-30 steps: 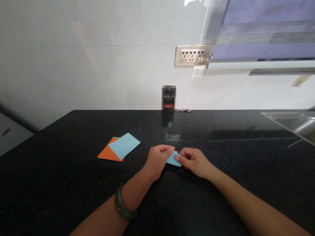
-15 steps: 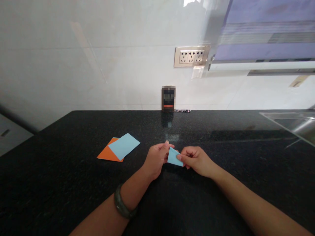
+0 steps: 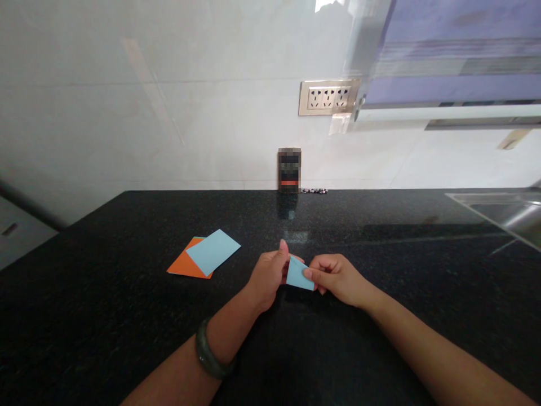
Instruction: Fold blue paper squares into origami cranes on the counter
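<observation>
A small piece of folded light-blue paper (image 3: 299, 275) is held up between my two hands, just above the dark counter. My right hand (image 3: 336, 276) pinches its right side, thumb on the front face and fingers behind. At the paper's left edge is my left hand (image 3: 268, 277), its thumb sticking up off the paper and its fingers curled behind it, partly hidden. A bracelet (image 3: 208, 352) circles the left wrist. Left of the hands, a flat light-blue sheet (image 3: 214, 252) lies partly over an orange sheet (image 3: 188, 266).
The black speckled counter (image 3: 139, 316) runs back to a pale tiled wall (image 3: 190, 113). A dark, blurred-out upright object (image 3: 289, 169) leans there beside a beaded strand (image 3: 314, 191). A socket panel (image 3: 329, 97) sits above, and a metal sink (image 3: 524, 217) is at the right.
My left thumb has lifted off the folded paper and now points up. The paper has tilted slightly and sits a little lower. My right hand keeps its pinch.
</observation>
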Demonstrator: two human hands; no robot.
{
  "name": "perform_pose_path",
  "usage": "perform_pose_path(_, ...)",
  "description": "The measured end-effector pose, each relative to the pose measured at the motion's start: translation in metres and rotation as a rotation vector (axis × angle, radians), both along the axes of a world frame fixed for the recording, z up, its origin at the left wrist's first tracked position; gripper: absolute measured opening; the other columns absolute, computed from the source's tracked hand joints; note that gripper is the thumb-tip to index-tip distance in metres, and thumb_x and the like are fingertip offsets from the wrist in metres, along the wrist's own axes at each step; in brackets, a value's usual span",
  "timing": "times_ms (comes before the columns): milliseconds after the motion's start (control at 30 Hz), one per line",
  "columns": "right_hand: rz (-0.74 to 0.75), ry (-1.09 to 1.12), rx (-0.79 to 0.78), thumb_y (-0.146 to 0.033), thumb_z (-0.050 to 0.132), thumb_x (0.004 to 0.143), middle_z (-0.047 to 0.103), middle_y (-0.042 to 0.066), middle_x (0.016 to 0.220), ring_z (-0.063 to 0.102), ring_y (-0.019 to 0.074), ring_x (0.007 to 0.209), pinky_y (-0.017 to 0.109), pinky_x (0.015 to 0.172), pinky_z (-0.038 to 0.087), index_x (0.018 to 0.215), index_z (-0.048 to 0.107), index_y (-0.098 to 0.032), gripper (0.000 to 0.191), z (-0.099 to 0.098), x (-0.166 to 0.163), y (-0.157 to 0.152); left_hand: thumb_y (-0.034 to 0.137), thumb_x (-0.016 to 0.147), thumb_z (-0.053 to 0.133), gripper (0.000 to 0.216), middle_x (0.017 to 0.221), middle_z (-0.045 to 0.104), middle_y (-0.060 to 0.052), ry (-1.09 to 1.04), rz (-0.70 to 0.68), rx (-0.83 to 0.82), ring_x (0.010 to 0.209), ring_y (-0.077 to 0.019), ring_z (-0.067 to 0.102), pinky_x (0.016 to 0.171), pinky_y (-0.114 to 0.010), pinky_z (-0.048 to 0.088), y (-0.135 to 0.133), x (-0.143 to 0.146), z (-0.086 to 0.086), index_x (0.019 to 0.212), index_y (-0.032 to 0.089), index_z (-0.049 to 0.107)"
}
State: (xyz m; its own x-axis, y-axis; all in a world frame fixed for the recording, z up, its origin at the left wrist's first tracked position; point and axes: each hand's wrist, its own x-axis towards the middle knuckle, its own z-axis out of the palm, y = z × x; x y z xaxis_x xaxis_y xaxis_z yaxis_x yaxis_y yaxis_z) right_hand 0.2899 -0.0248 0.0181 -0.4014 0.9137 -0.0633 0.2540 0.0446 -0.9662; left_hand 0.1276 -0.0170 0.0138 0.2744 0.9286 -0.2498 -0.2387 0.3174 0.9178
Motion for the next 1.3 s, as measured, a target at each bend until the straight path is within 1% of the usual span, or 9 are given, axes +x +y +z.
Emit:
perform_pose_path(67, -0.003, 0.027, 0.001, -0.043, 0.056, 0.075, 0.049, -0.004, 0.045, 0.040, 0.0057, 0.040, 0.019, 0.042, 0.031, 0.057, 0.054, -0.015, 0.034, 0.000, 0.001, 0.000, 0.058, 0.072, 0.048, 0.047, 0.061, 0.060, -0.003, -0.041, -0.009, 0.007, 0.056, -0.0145, 0.056, 0.055, -0.027, 0.043, 0.000, -0.001, -0.001, 0.079, 0.014, 0.066)
perform_pose_path(133, -0.015, 0.042, -0.003, -0.044, 0.055, 0.076, 0.050, -0.004, 0.045, 0.041, 0.0055, 0.040, 0.019, 0.043, 0.032, 0.058, 0.054, -0.014, 0.035, 0.000, 0.002, 0.000, 0.047, 0.069, 0.059, 0.037, 0.067, 0.062, -0.003, -0.069, -0.014, 0.055, 0.059, -0.0134, 0.056, 0.058, -0.026, 0.044, 0.000, -0.001, -0.003, 0.086, 0.015, 0.065)
perform_pose_path(233, -0.017, 0.041, -0.017, -0.047, 0.056, 0.075, 0.052, -0.003, 0.047, 0.043, 0.0057, 0.041, 0.018, 0.043, 0.033, 0.059, 0.055, -0.014, 0.036, -0.003, 0.002, 0.001, 0.033, 0.064, 0.067, 0.028, 0.067, 0.062, -0.002, -0.042, -0.002, 0.114, 0.059, -0.0119, 0.055, 0.059, -0.025, 0.043, -0.001, -0.001, -0.005, 0.085, 0.013, 0.065)
perform_pose_path(333, 0.001, 0.032, -0.026, -0.049, 0.055, 0.074, 0.054, -0.002, 0.050, 0.044, 0.0060, 0.041, 0.019, 0.043, 0.034, 0.061, 0.055, -0.015, 0.037, -0.006, 0.001, 0.001, 0.029, 0.064, 0.068, 0.025, 0.066, 0.062, -0.002, 0.009, 0.032, 0.140, 0.057, -0.0110, 0.053, 0.056, -0.024, 0.041, -0.001, 0.000, -0.004, 0.083, 0.013, 0.066)
perform_pose_path(500, 0.030, -0.021, -0.001, -0.051, 0.051, 0.076, 0.052, -0.003, 0.048, 0.044, 0.0067, 0.041, 0.019, 0.042, 0.034, 0.061, 0.054, -0.015, 0.040, -0.008, 0.000, 0.001, 0.029, 0.064, 0.067, 0.021, 0.063, 0.062, -0.001, 0.063, 0.065, 0.168, 0.054, -0.0105, 0.052, 0.054, -0.023, 0.039, 0.000, 0.000, -0.003, 0.078, 0.014, 0.067)
perform_pose_path(667, 0.052, -0.108, 0.091, -0.046, 0.046, 0.081, 0.048, -0.003, 0.047, 0.044, 0.0072, 0.043, 0.019, 0.044, 0.033, 0.063, 0.055, -0.015, 0.038, -0.009, 0.002, 0.000, 0.029, 0.064, 0.067, 0.019, 0.062, 0.063, -0.001, 0.079, 0.079, 0.165, 0.055, -0.0107, 0.053, 0.054, -0.023, 0.039, 0.000, 0.000, -0.003, 0.074, 0.014, 0.067)
perform_pose_path(933, 0.056, -0.142, 0.100, -0.038, 0.051, 0.081, 0.057, 0.000, 0.060, 0.048, 0.0072, 0.047, 0.018, 0.046, 0.037, 0.066, 0.055, -0.015, 0.028, -0.010, 0.000, -0.003, 0.030, 0.067, 0.065, 0.017, 0.063, 0.063, -0.002, 0.127, 0.079, 0.200, 0.056, -0.0106, 0.053, 0.055, -0.022, 0.039, 0.000, 0.000, -0.004, 0.073, 0.014, 0.066)
perform_pose_path(1133, 0.058, -0.181, 0.127, -0.038, 0.051, 0.081, 0.059, 0.000, 0.060, 0.050, 0.0081, 0.049, 0.019, 0.047, 0.039, 0.067, 0.056, -0.015, 0.027, -0.013, 0.001, -0.001, 0.030, 0.067, 0.065, 0.018, 0.062, 0.063, -0.002, 0.176, 0.087, 0.215, 0.055, -0.0106, 0.052, 0.053, -0.022, 0.039, 0.000, 0.000, -0.003, 0.072, 0.013, 0.066)
perform_pose_path(1300, 0.060, -0.240, 0.193, -0.036, 0.050, 0.082, 0.055, -0.001, 0.055, 0.048, 0.0080, 0.048, 0.019, 0.046, 0.036, 0.065, 0.056, -0.015, 0.027, -0.015, 0.002, -0.001, 0.032, 0.067, 0.065, 0.019, 0.062, 0.062, -0.002, 0.174, 0.082, 0.204, 0.056, -0.0110, 0.052, 0.055, -0.023, 0.039, 0.000, 0.001, -0.004, 0.071, 0.013, 0.066)
